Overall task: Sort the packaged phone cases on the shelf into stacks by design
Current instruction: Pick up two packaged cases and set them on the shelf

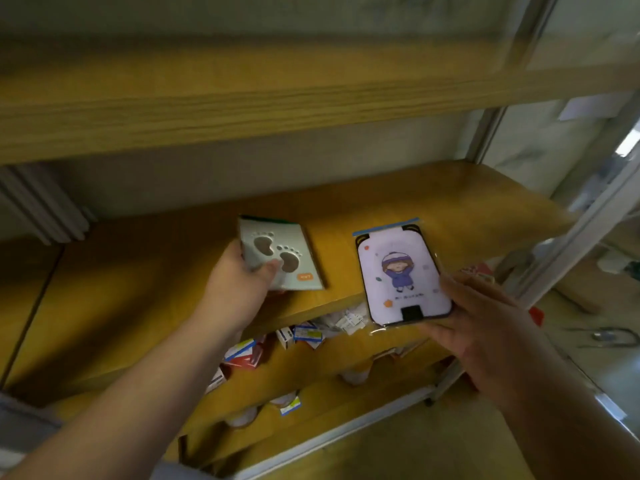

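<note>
My left hand [239,282] grips a grey packaged case with two footprint cut-outs [291,251], its thumb lying over the front; the pack rests low over the wooden shelf [138,289]. My right hand [485,323] holds a clear-bagged phone case [403,275] from below by its near end. That case is pale lilac with a cartoon child in a purple coat and hat. It hangs over the shelf's front edge, to the right of the footprint pack. The two packs are apart.
An upper wooden shelf [242,98] overhangs close above. Below the front edge, lower shelves hold several small boxes [249,355] in red, white and blue. A white metal upright [568,237] bounds the right side. White slats [41,206] lean at the back left.
</note>
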Tool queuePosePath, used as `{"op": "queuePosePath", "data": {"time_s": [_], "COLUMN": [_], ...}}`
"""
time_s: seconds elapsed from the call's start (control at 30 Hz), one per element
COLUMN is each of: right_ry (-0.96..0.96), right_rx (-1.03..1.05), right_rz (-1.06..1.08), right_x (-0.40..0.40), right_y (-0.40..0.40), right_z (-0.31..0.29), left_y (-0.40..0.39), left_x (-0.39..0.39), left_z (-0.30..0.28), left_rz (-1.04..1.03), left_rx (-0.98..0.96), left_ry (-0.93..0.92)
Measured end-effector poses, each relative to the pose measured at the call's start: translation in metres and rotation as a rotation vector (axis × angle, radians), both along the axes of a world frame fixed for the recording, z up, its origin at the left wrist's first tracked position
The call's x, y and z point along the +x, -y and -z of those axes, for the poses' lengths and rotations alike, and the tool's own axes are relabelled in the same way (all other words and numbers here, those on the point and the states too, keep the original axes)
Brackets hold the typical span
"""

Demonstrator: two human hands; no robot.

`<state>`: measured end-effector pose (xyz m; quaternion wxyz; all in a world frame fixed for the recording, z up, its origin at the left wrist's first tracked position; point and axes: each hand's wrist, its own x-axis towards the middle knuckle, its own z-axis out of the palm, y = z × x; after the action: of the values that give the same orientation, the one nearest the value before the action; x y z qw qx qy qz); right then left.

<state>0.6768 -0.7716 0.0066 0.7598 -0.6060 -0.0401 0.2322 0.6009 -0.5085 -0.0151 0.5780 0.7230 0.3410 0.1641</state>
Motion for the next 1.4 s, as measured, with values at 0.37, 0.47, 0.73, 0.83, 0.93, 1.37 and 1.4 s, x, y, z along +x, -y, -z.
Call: {"op": "queuePosePath", "data": {"time_s": [0.37, 0.47, 0.73, 0.83, 0.93, 1.37, 1.4], "right_ry": [-0.044, 0.023, 0.085, 0.154, 0.380, 1.158, 1.198], "right_rx": [-0.155, -0.219, -0.364, -0.412, -0.536, -0.570, -0.558], "right_rz": [-0.177, -0.179, -0.317, -0.390, -0.422, -0.432, -0.466], "right_x": [0.107, 0.130, 0.200, 0.205, 0.207, 0.169, 0.160], "right_y": [-0.009, -0.008, -0.017, -0.024, -0.025, -0.019, -0.021], "right_z": [0.010, 0.015, 0.025, 0.026, 0.030, 0.023, 0.021], "left_y": [0.029, 0.044, 0.097, 0.108, 0.117, 0.134, 0.133], "left_x": [0.046, 0.044, 0.043, 0.047, 0.047, 0.022, 0.018], "left_z": [0.019, 0.018, 0.012, 0.015, 0.014, -0.015, -0.018], "left_rz": [-0.124, -0.161, -0.206, -0.219, -0.215, -0.209, -0.214], "left_rx": [0.657, 0.712, 0.728, 0.723, 0.750, 0.947, 0.955], "left_ry": [-0.384, -0.447, -0.424, -0.424, -0.406, -0.492, -0.503]}}
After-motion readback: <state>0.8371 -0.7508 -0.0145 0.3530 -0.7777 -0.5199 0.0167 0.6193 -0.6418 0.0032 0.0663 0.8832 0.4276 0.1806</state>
